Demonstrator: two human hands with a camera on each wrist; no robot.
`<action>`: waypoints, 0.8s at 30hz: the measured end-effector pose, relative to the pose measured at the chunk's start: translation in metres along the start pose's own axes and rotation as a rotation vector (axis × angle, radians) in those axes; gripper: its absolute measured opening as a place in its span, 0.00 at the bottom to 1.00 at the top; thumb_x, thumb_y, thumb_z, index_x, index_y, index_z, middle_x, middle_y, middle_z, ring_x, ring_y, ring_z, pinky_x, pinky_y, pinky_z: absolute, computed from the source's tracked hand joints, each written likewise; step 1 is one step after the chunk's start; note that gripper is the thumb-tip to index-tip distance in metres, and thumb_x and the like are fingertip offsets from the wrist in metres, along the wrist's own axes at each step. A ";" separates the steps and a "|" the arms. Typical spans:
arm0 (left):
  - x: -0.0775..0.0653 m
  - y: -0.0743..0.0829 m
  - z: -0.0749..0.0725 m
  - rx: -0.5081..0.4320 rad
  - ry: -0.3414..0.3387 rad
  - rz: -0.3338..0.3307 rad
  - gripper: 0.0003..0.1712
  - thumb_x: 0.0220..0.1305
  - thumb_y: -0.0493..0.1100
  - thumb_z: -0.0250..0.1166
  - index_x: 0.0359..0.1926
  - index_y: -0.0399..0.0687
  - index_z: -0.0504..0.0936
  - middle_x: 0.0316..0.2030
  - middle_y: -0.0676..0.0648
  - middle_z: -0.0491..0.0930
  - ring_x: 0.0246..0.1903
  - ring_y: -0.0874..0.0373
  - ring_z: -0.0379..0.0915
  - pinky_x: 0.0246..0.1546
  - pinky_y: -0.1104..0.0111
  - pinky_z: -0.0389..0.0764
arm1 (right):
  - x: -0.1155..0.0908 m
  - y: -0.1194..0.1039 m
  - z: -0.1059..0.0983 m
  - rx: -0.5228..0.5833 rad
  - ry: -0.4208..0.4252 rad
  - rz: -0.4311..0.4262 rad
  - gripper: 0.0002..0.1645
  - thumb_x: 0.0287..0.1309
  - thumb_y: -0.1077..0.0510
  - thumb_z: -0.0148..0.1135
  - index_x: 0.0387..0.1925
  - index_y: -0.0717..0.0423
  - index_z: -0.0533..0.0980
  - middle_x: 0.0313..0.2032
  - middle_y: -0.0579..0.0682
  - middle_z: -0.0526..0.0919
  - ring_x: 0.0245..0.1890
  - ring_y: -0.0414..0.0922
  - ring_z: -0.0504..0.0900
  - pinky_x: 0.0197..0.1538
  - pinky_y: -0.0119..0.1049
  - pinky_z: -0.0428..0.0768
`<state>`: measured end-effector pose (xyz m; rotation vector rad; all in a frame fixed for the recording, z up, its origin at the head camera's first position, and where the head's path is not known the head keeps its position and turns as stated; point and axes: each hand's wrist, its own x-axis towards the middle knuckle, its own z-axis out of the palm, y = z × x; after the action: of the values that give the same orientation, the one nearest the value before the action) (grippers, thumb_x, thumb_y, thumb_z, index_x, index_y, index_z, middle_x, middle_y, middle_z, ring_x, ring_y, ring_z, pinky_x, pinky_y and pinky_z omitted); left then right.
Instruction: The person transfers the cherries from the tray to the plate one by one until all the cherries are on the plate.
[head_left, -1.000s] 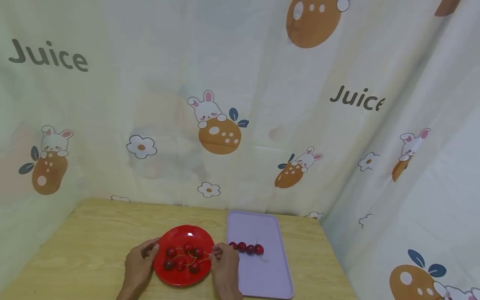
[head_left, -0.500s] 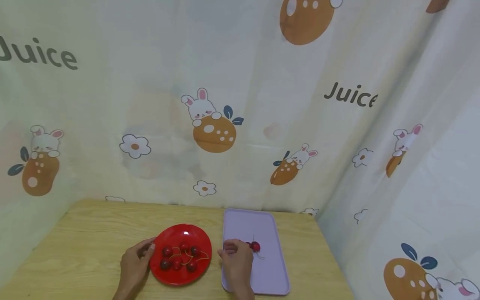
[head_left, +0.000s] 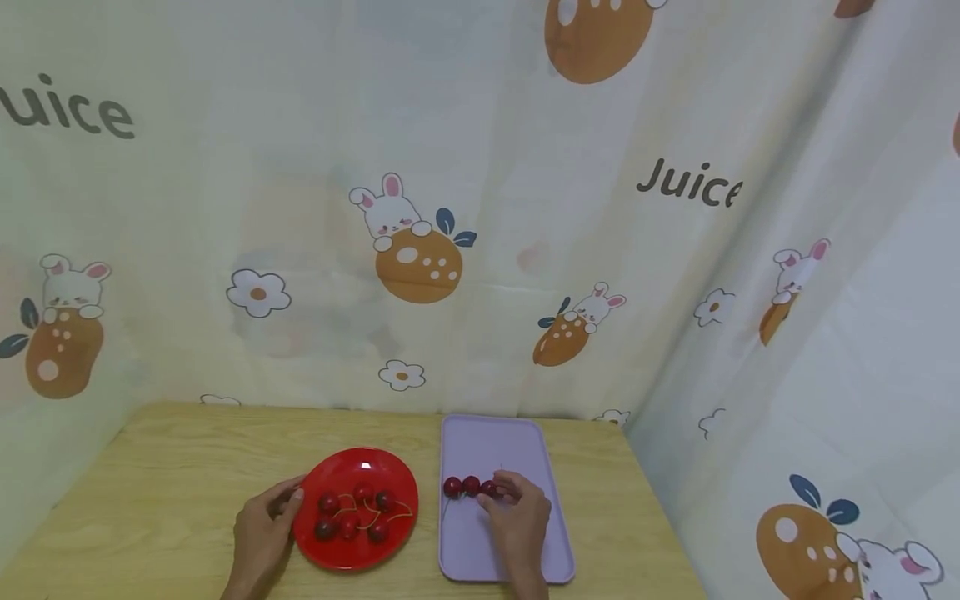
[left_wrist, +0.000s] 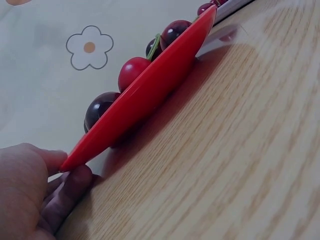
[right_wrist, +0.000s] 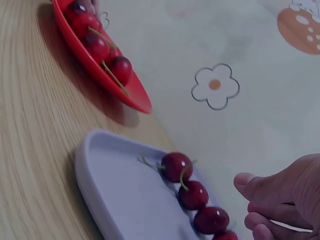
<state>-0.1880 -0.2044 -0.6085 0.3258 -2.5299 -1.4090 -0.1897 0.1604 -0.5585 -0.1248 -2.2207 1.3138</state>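
My left hand [head_left: 260, 531] grips the left rim of a red plate [head_left: 365, 459], thumb on top and fingers under the edge. In the left wrist view the plate [left_wrist: 150, 92] looks tilted because of the camera angle. Several dark red cherries [head_left: 348, 527] with green stems lie in its middle. To the right is a lilac tray [head_left: 480, 546] with a row of cherries [head_left: 452, 487] across it. Over the right end of that row is my right hand [head_left: 520, 517], partly hiding it. The right wrist view shows this hand [right_wrist: 290, 192] with thumb and fingers apart, holding nothing, beside the cherries [right_wrist: 194, 195].
Plate and tray stand side by side on a wooden table [head_left: 217, 450], with a strip of tabletop between them. A patterned curtain [head_left: 315, 208] with rabbits and fruit hangs behind the table and along its sides.
My right hand has moved from the plate's right rim rightward over the tray, uncovering the left cherries of the row. The left hand keeps its hold on the plate. The head view has turned slightly right.
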 end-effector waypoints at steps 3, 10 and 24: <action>-0.001 0.000 0.000 -0.004 0.006 0.007 0.19 0.81 0.41 0.65 0.66 0.42 0.86 0.54 0.38 0.91 0.40 0.65 0.83 0.41 0.74 0.77 | 0.004 0.007 -0.006 -0.052 0.027 0.007 0.25 0.39 0.70 0.89 0.43 0.59 0.91 0.40 0.54 0.95 0.41 0.53 0.93 0.48 0.42 0.89; -0.002 0.002 0.000 -0.006 0.014 0.007 0.18 0.80 0.40 0.65 0.65 0.42 0.87 0.52 0.38 0.91 0.37 0.68 0.81 0.39 0.75 0.77 | 0.008 0.024 -0.018 -0.204 0.098 0.010 0.26 0.35 0.67 0.91 0.42 0.54 0.92 0.39 0.51 0.96 0.41 0.53 0.92 0.48 0.48 0.84; -0.002 0.002 0.000 0.000 0.002 -0.001 0.19 0.81 0.40 0.64 0.66 0.42 0.86 0.53 0.37 0.91 0.39 0.66 0.82 0.40 0.74 0.77 | 0.005 0.042 -0.027 -0.278 0.017 0.152 0.22 0.41 0.68 0.86 0.42 0.57 0.91 0.43 0.56 0.95 0.50 0.60 0.92 0.61 0.61 0.82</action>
<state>-0.1860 -0.2027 -0.6071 0.3279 -2.5291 -1.4081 -0.1887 0.2049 -0.5818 -0.4131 -2.4078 1.0657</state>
